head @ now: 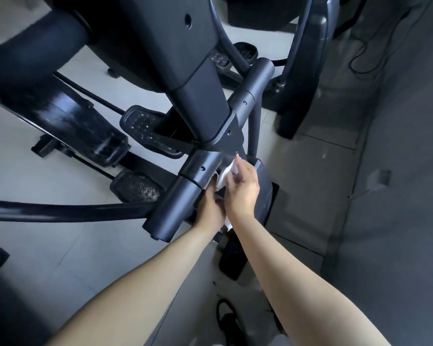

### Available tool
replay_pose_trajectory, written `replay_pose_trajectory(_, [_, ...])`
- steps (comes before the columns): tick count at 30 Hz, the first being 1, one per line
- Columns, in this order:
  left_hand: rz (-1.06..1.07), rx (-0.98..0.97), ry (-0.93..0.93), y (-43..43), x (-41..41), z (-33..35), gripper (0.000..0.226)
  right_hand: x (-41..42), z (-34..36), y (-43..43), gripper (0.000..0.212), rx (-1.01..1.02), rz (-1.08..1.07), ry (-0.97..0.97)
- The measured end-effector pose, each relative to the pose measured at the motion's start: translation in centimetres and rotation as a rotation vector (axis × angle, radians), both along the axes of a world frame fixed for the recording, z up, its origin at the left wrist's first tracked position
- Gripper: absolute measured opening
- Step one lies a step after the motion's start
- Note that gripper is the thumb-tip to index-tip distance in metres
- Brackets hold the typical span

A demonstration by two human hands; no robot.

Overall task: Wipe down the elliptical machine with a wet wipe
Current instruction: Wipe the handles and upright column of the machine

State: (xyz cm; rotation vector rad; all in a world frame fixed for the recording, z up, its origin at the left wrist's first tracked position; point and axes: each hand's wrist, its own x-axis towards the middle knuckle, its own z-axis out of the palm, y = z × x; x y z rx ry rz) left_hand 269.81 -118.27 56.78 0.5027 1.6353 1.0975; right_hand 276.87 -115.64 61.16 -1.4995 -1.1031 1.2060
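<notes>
You are leaning over the elliptical machine and looking down its black central column to the horizontal cross tube at its base. Your right hand is holding the white wet wipe, with the fingers curled round the bunched cloth and 1 fingertip reaching up toward the joint where the column meets the tube. The wipe is lying against the near side of that tube, just below the joint, and a small end of it is showing under your right wrist. Your left hand is sitting just beside the right one and touching it, with its fingers running up along the tube's near edge toward the wipe. Its fingertips are hidden, so I cannot tell whether they are gripping anything or lying straight. Both bare forearms are crossing the lower half of the view. Beyond the tube, 2 studded black pedals are showing, 1 above the other in the frame, and a curved black bar is running in from the left edge toward the tube's near end. The machine is standing on a pale tiled floor. A second dark machine is standing at the upper right, a thin black cable is trailing beside it, and a dark shoe is showing near the bottom edge.
</notes>
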Motion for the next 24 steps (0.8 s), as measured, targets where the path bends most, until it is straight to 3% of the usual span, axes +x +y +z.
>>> replay_pose_trajectory(3, [0.022,0.004,-0.077,-0.5,0.2,0.3,0.037,-0.4,-0.8,-0.1,0.041,-0.011,-0.027,0.055])
replay_pose_trajectory(6, [-0.102,-0.010,0.079,-0.5,0.0,0.2,0.026,-0.2,-3.0,-0.1,0.038,-0.059,-0.004,-0.063])
replay_pose_trajectory(8, [-0.278,-0.011,0.272,-1.2,-0.2,-0.1,0.054,0.1,-3.9,-0.1,0.020,-0.148,-0.053,-0.115])
replay_pose_trajectory(10, [-0.329,-0.019,0.300,-1.3,-0.3,0.0,0.070,0.3,-4.3,-0.3,0.026,-0.195,-0.114,-0.079])
replay_pose_trajectory(12, [-0.310,-0.028,0.331,-1.0,-0.4,-0.3,0.070,0.4,-4.7,-0.1,0.035,-0.219,-0.128,-0.003])
replay_pose_trajectory(17, [-0.263,0.011,0.299,-1.2,0.3,0.4,0.057,1.0,-3.6,0.4,0.044,-0.118,-0.066,0.025])
replay_pose_trajectory(20, [-0.165,0.018,0.099,-0.7,0.5,1.0,0.075,1.5,-2.6,1.0,0.034,-0.027,-0.086,0.148])
replay_pose_trajectory(22, [-0.084,-0.005,-0.084,-0.3,0.6,0.7,0.058,1.2,-2.3,2.2,0.036,-0.010,-0.055,0.165])
replay_pose_trajectory(24, [-0.121,0.026,-0.004,-0.3,0.9,0.7,0.026,0.5,-2.2,3.0,0.045,-0.057,-0.012,0.114])
